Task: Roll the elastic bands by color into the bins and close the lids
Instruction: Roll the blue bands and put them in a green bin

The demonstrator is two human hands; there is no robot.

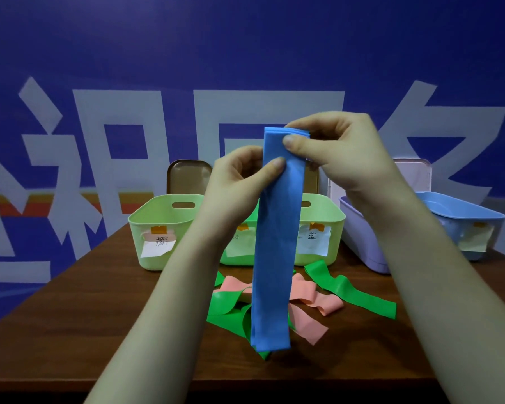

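Head view. Blue band [274, 243] is held upright in mid-air over the bench [99, 330], in front of the bins [164, 217]. Its lower end hangs just above a tangle of green bands [347, 290] and pink bands [312, 301].

Right hand [341, 147] pinches the top, where several layers sit stacked (fold or start of a roll, cannot tell). Left hand [239, 182] pinches the strip just below, thumb in front. Fingers [295, 142] of both hands are curled onto the band and hold nothing else.

Risks, as I judge them:
- The stacked top may spring open if either pinch slackens, since the stuff is smooth and stretchy.
- The roll may run skewed, since the long tail hangs free and the edges could drift.
- The tail may snag the tangle beneath and drag it along.
- It may go into the wrong bin: the band hides the middle tag, and the blue-tag bin [333, 225] sits right of it.

Look of the band: thin, flat, wide and matte, apparently doubled, with a looped bottom end and faint lengthwise creases.
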